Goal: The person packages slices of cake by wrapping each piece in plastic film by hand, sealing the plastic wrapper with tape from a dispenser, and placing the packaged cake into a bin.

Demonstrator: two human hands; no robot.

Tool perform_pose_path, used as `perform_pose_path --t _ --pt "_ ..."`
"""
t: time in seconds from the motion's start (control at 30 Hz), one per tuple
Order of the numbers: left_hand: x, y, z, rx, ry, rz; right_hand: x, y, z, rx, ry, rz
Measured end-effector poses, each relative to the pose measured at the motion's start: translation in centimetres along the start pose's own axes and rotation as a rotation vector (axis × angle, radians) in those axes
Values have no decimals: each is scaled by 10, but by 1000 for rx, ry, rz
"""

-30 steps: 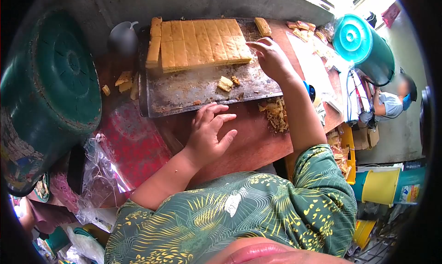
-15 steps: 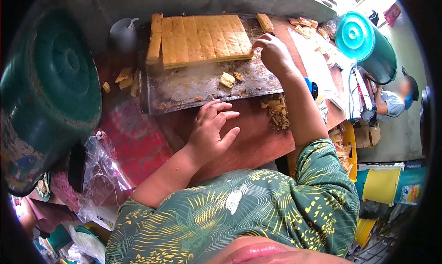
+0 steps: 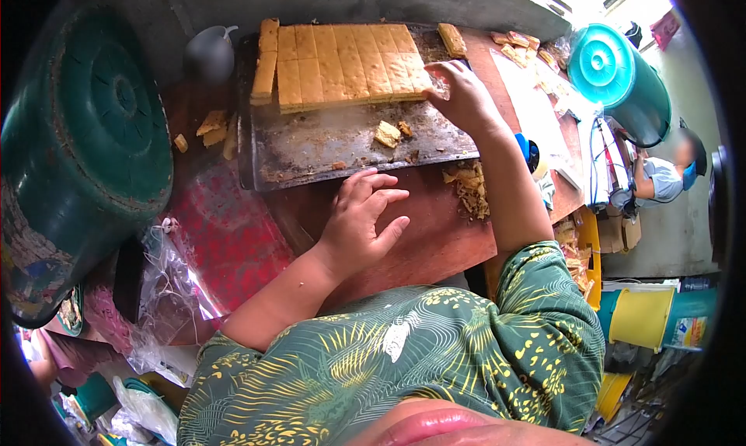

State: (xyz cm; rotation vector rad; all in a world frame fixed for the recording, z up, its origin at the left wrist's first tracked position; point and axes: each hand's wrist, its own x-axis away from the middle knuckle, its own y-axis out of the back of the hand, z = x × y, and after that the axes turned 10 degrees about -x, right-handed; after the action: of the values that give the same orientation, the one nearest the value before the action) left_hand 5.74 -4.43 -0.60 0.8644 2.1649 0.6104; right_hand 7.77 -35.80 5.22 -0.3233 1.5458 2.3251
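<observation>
A block of golden sponge cake point(image 3: 342, 64), cut into narrow bars, covers the far part of a worn metal tray point(image 3: 311, 147). One separate row of bars stands along its left side. My right hand point(image 3: 462, 96) is at the block's right edge, thumb and forefinger curved and apart; whether they touch the cake I cannot tell. A single cake bar point(image 3: 451, 40) lies at the tray's far right corner. My left hand point(image 3: 359, 217) hovers by the tray's near edge, fingers spread and holding nothing. A broken cake piece point(image 3: 387, 134) lies on the tray.
Cake scraps point(image 3: 468, 188) are heaped beside the tray's near right edge. More cake pieces point(image 3: 517, 48) lie at the far right. A large green bin point(image 3: 93, 151) stands left, a teal bin point(image 3: 618, 73) right. Another person point(image 3: 664, 174) is at the far right.
My right hand has shifted slightly, its thumb and forefinger opening wider at the block's right edge. My left hand stays nearly in place.
</observation>
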Motion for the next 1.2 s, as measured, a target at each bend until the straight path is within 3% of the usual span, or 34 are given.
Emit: perform_pose_path --t 0.1,0.37,0.67,0.77,0.9,0.93,1.03,1.2 --pt "1 -1 -1 -22 1 -6 0 -7 7 163 12 -6" --pt "1 -1 1 -21 26 23 3 2 -22 216 -106 -99" --pt "2 -3 0 -46 28 46 -25 -9 -15 227 -298 27" --pt "0 0 -1 -35 26 54 -28 -11 -42 37 -362 -12" --pt "0 0 -1 -21 25 50 -7 15 -25 -885 -660 -98" --pt "0 1 -2 -23 35 55 1 11 -34 -1195 -582 -93" --pt "0 3 -4 -29 46 69 30 18 -38 -1701 -490 -24" --pt "0 2 -5 -76 3 6 70 22 -15 -1847 -421 -66"
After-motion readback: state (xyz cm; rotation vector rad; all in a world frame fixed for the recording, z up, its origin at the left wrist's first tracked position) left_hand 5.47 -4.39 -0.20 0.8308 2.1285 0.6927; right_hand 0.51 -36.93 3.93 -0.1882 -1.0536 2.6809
